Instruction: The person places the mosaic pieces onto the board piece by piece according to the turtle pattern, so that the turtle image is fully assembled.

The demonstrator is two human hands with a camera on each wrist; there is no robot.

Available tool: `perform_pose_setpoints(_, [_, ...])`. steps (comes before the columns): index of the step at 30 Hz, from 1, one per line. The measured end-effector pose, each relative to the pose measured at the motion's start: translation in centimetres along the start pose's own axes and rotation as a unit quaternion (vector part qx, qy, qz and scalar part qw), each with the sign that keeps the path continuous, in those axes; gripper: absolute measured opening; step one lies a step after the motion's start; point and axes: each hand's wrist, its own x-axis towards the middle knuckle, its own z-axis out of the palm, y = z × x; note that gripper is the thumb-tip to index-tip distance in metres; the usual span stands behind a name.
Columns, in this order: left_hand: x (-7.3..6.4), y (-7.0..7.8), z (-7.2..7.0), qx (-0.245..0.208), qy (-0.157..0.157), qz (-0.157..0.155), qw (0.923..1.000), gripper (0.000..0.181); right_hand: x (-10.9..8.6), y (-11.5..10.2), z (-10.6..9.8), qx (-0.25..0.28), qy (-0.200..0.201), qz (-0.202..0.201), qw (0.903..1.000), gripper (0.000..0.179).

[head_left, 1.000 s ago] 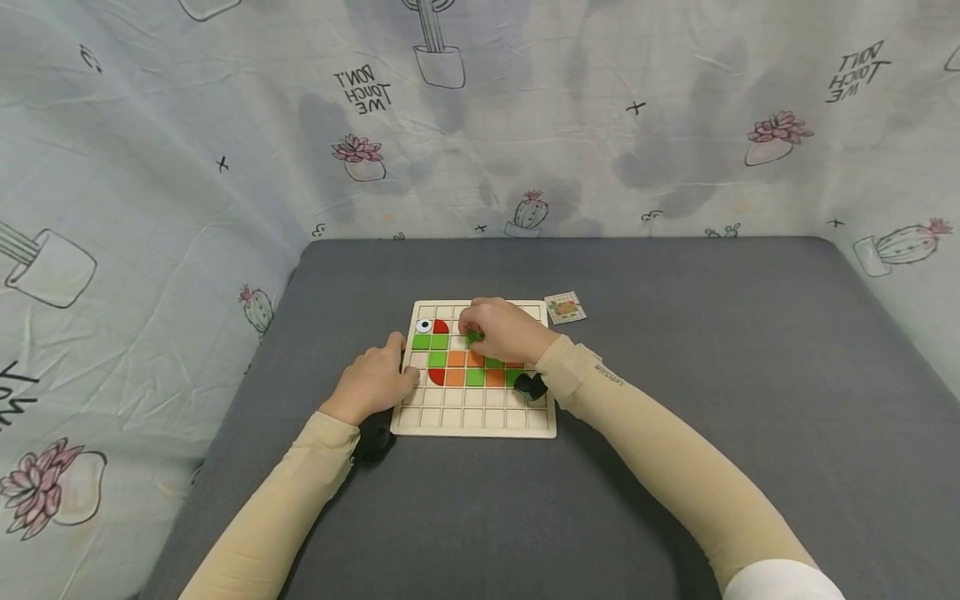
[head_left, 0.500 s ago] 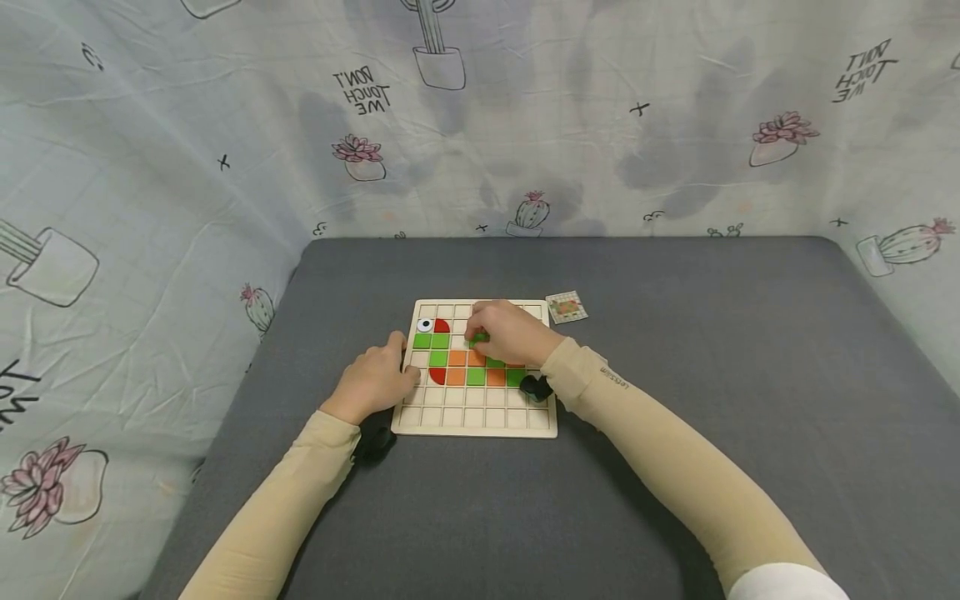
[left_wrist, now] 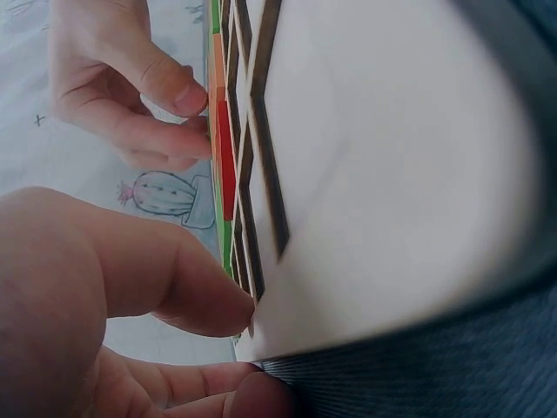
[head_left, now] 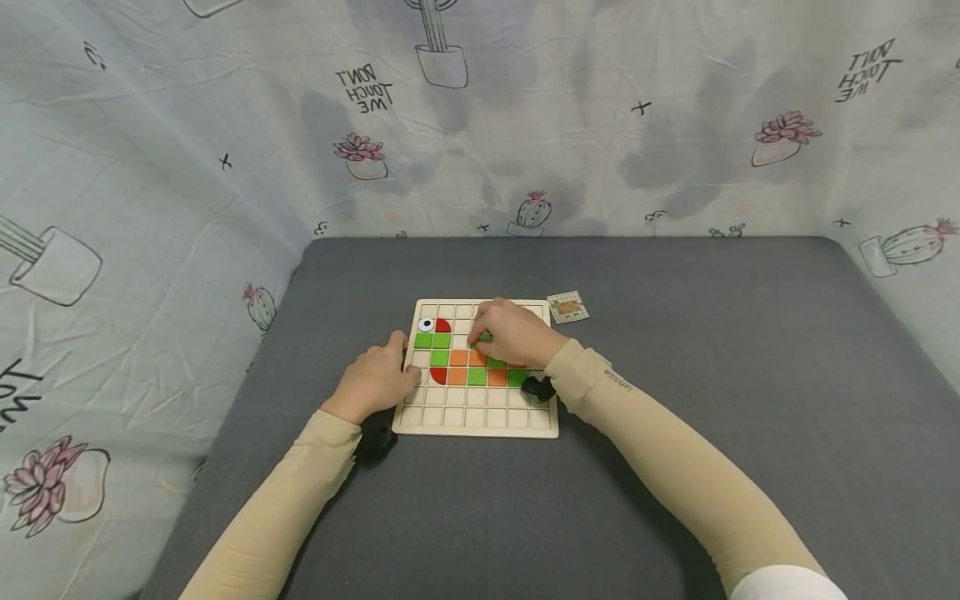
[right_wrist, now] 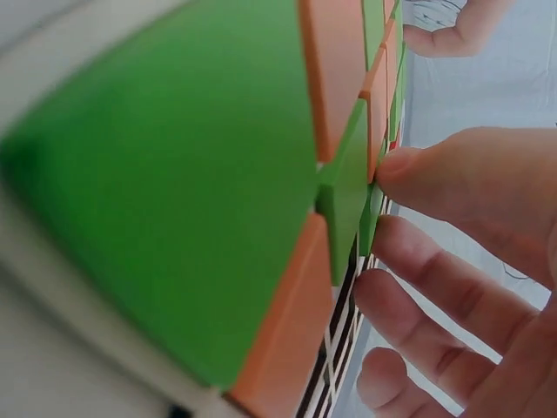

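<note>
– Where's the green tile (right_wrist: 371,216)?
– Pinched between thumb and fingertips of the right hand (head_left: 514,333), at the pale wooden board (head_left: 480,428), just beyond a square orange tile (head_left: 477,359).
– And the left hand (head_left: 372,383)?
– Clamped on the board's left edge, thumb over the grooved grid.
– Other shapes?
– Rounded red pieces (head_left: 438,377) and a round white eye (head_left: 427,325). Beside the board's far right corner lies a printed card (head_left: 567,307) on grey woven cloth (head_left: 712,350); behind hangs a wrinkled curtain (head_left: 585,158) patterned with potted cacti
</note>
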Motion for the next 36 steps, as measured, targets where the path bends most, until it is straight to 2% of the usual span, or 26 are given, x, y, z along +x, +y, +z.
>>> perform_pose_setpoints(6, [0.0, -0.1, 0.3, -0.002, 0.001, 0.0, 1.0, 0.051, -0.5, 0.0, -0.1, 0.011, 0.002, 0.001, 0.9999, 0.015])
perform_pose_setpoints(12, [0.0, -0.2, 0.4, -0.003, 0.0, -0.004, 1.0, 0.051, -1.4, 0.1, -0.4, -0.001, 0.008, 0.008, 0.9999, 0.014])
perform_pose_setpoints(20, [0.0, -0.1, 0.5, -0.004, 0.002, -0.003, 1.0, 0.051, -4.9, 0.5, -1.7, 0.025, 0.038, 0.038, 0.9982, 0.019])
perform_pose_setpoints(26, [0.0, -0.2, 0.4, -0.002, 0.002, -0.003, 1.0, 0.051, -7.9, 0.6, -2.6, 0.009, 0.052, 0.043, 0.9977, 0.017])
perform_pose_setpoints(36, [0.0, 0.0, 0.3, -0.001, 0.0, -0.001, 1.0, 0.051, -12.2, 0.2, -2.5, -0.012, 0.063, 0.053, 0.9966, 0.017])
